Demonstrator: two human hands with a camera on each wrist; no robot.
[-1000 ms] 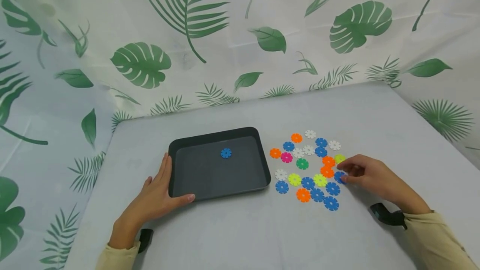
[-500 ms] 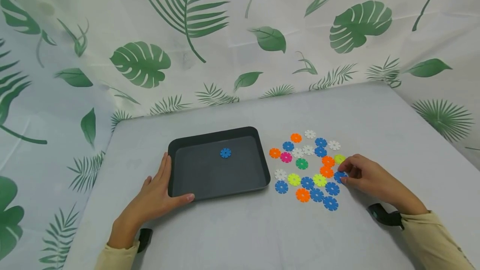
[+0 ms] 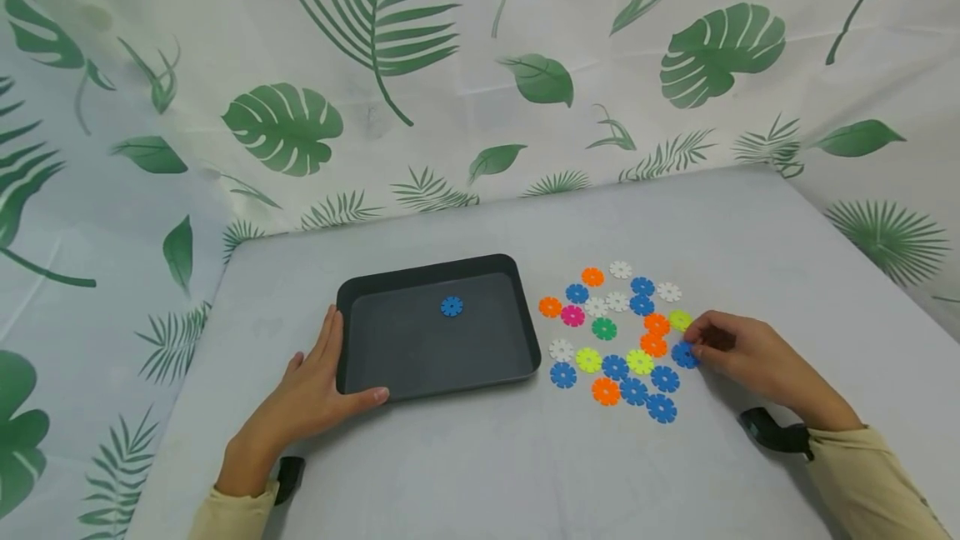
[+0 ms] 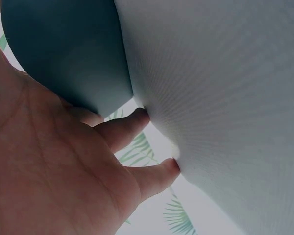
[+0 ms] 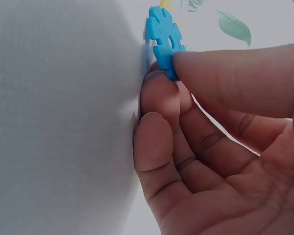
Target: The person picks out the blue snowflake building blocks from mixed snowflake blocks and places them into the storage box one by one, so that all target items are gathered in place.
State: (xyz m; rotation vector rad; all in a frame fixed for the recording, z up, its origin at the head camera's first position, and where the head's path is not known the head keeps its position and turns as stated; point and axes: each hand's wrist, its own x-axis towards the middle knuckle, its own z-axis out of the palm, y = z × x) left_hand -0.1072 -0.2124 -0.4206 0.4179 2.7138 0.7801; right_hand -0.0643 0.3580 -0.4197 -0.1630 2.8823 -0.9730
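Observation:
My left hand [image 3: 311, 390] rests against the left side of a dark grey rectangular tray [image 3: 442, 390], fingers straight along its side and thumb at the front edge. One blue notched disc [image 3: 452, 307] lies inside the tray. At the right of a group of colourful notched discs, my right hand [image 3: 742, 357] pinches a blue notched disc [image 5: 164, 41] between thumb and fingers. In the right wrist view that disc is tilted up on edge, its lower end behind the thumb. The left wrist view shows the left palm [image 4: 54, 161] beside the tray's outer wall [image 4: 68, 54].
Several flat discs lie spread right of the tray, among them a green disc [image 3: 603, 328], a pink disc [image 3: 573, 316] and a yellow disc [image 3: 680, 320] near the right fingertips. A white cloth [image 3: 480, 465] covers the table. Behind hangs a leaf-print curtain [image 3: 427, 140].
My right hand has shifted slightly to the right, and the blue disc at its fingertips has moved with it. The left hand and tray stay in place.

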